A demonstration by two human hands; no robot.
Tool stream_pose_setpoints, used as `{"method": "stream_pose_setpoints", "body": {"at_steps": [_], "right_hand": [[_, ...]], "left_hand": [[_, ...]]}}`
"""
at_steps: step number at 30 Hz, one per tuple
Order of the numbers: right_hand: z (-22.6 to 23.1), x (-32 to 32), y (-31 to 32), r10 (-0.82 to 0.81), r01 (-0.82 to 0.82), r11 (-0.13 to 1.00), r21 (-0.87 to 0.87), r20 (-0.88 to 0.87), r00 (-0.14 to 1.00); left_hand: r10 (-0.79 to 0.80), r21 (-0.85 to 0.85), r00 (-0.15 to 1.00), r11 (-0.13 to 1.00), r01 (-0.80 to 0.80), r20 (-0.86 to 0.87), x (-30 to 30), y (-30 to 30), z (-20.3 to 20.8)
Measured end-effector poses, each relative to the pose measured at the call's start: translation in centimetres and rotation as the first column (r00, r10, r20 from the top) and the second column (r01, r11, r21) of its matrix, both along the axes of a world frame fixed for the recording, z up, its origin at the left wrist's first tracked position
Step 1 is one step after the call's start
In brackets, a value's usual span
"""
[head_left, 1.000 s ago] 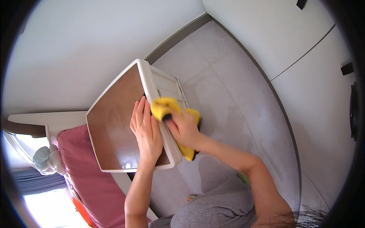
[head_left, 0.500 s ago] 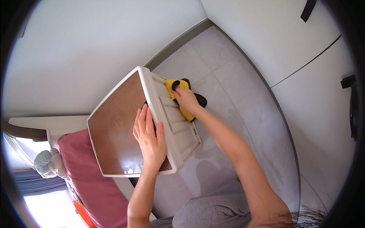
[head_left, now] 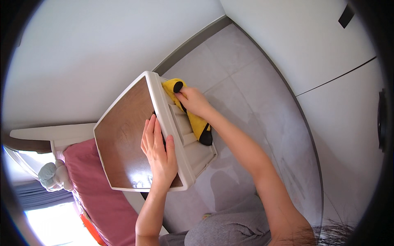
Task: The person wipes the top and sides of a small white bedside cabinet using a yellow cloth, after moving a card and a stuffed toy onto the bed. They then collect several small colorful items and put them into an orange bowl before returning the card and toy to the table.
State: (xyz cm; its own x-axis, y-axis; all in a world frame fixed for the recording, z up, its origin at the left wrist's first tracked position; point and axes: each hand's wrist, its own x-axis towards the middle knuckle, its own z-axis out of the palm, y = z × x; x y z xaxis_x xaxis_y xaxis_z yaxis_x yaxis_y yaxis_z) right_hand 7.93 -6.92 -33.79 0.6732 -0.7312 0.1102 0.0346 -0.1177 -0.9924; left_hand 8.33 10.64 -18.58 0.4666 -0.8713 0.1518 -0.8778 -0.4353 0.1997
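Your right hand [head_left: 192, 101] is clamped on a yellow cloth [head_left: 193, 119] with black patches, the thumb and fingers pinching its upper end. The cloth lies along the cream front [head_left: 199, 153] of a small cabinet, from near the far corner down to a black-tipped end by the front's outer edge.

Your left hand [head_left: 159, 151] rests flat on the cabinet's brown top [head_left: 123, 135], fingers straight and close together, thumb set apart toward the pale rim [head_left: 158, 100]. Something dark shows at the fingertips and beside the thumb; you cannot tell what it is.

Light glints on the top's near corner. Below your forearms you see your grey clothing [head_left: 230, 229]. To the left, a bed with a dusky pink cover [head_left: 98, 192] stands beside the cabinet, a soft doll [head_left: 55, 176] at its far edge and a grey curtain [head_left: 41, 196] beyond. Grey floor tiles [head_left: 254, 123] stretch right to white cupboard doors [head_left: 283, 41] with a black handle [head_left: 347, 16]; a white wall [head_left: 102, 49] stands behind the cabinet.
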Motion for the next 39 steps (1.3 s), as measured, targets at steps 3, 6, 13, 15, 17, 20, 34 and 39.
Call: {"method": "stream_pose_setpoints", "body": {"at_steps": [3, 6, 13, 15, 17, 20, 34, 39], "right_hand": [[-1.5, 0.6, 0.5, 0.013, -0.021, 0.999, -0.049, -0.157, 0.987], [-4.3, 1.1, 0.2, 0.067, -0.087, 0.996, -0.015, -0.516, 0.854], [-5.4, 0.9, -1.0, 0.219, -0.270, 0.962, 0.029, -0.673, 0.707], [-6.7, -0.7, -0.4, 0.230, -0.281, 0.960, 0.012, -0.613, 0.756], [-6.4, -2.0, 0.1, 0.246, -0.293, 0.956, 0.001, -0.545, 0.801], [-3.7, -3.6, 0.9, 0.314, -0.306, 0.948, 0.082, -0.373, 0.873], [-0.9, -2.6, -0.5, 0.239, -0.262, 0.965, -0.016, -0.362, 0.901], [-4.4, -1.0, 0.0, 0.139, -0.424, 0.880, -0.215, -0.736, 0.662]], "left_hand": [[0.016, 0.004, 1.000, 1.000, -0.016, 0.004, 0.2, 0.3, 0.3], [0.028, -0.004, 1.000, 1.000, -0.028, -0.001, 0.1, 0.3, 0.3], [0.010, -0.016, 1.000, 1.000, -0.010, -0.007, 0.2, 0.0, 0.1], [-0.004, -0.034, 1.000, 0.999, 0.004, -0.016, 0.3, 0.0, 0.0], [-0.011, -0.038, 1.000, 0.999, 0.011, -0.010, 0.5, 0.1, 0.0], [0.002, -0.039, 1.000, 0.999, -0.003, -0.014, 0.8, 0.4, -0.1], [0.029, 0.003, 0.999, 1.000, -0.029, -0.034, 0.4, 0.2, 0.8], [0.032, -0.008, 0.998, 0.999, -0.032, -0.052, 0.4, 0.2, 0.8]]}}
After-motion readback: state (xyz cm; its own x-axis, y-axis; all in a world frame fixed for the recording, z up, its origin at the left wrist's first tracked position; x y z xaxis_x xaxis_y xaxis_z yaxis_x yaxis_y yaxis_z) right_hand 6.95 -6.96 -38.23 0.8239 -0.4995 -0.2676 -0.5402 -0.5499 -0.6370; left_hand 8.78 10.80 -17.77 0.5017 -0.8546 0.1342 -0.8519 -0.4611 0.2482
